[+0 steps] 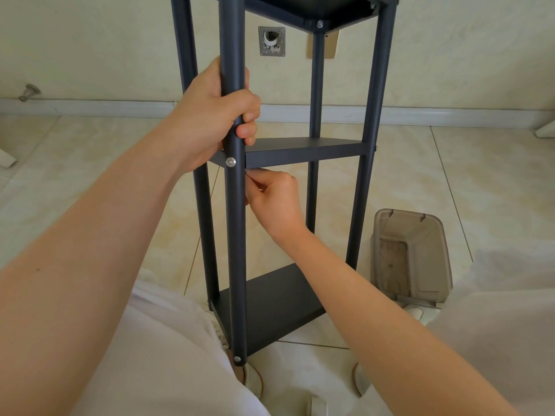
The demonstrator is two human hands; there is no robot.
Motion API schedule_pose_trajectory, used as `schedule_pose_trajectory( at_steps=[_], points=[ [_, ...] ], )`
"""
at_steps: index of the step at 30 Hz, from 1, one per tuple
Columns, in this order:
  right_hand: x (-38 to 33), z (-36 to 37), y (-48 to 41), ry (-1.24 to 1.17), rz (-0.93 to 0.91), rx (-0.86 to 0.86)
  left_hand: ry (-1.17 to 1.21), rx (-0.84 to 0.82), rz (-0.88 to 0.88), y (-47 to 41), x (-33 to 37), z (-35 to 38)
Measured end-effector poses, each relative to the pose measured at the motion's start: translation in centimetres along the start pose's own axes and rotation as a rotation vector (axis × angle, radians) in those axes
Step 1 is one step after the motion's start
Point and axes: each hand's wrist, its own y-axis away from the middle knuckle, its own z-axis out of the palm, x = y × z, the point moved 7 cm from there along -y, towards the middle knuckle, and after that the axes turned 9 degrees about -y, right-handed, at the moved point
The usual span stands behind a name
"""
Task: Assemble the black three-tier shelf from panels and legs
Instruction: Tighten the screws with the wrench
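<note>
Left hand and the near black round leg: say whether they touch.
Touching. The head view shows the left hand gripping the near black round leg, fingers wrapped across its front.

Cream wall (120, 40), white skirting (90, 105), pale tiled floor (420, 175).

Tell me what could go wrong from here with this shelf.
The small part pinched by the right hand beneath the flat black middle panel may slip and drop. If the left hand loosens its grip on the round black front leg, the tall black shelf might tip.
</note>
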Motion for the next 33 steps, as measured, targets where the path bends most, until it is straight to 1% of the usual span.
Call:
schedule_pose_trajectory(
  at_steps=[3,7,12,14,17,22,26,31,33],
  points=[
    [0.3,0.0,-0.3,0.028,-0.056,0.059,-0.002,-0.007,0.005,0.0,0.1,0.1],
    [1.0,-0.1,-0.3,0.042,-0.08,0.103,-0.01,-0.009,0.01,0.0,0.2,0.1],
    [0.9,0.0,-0.3,0.019,-0.083,0.088,-0.016,0.001,0.012,0.0,0.2,0.0],
    [1.4,0.1,-0.2,-0.01,-0.041,0.058,-0.015,0.001,0.012,0.0,0.3,0.0],
    [2.9,-0.6,0.5,0.012,0.045,0.041,-0.013,-0.004,0.014,-0.1,0.3,0.2],
    [7.1,-4.7,3.8,0.076,0.199,0.078,-0.004,-0.003,0.021,-0.4,0.5,0.6],
    [10.6,-9.6,7.5,0.176,0.343,0.187,-0.002,0.003,0.025,-0.7,0.6,1.0],
    [12.4,-16.5,10.9,0.231,0.416,0.443,0.001,0.0,0.037,-0.8,0.7,1.5],
    [12.9,-18.8,11.3,0.237,0.434,0.506,-0.002,0.006,0.042,-0.9,0.8,1.6]
  ],
)
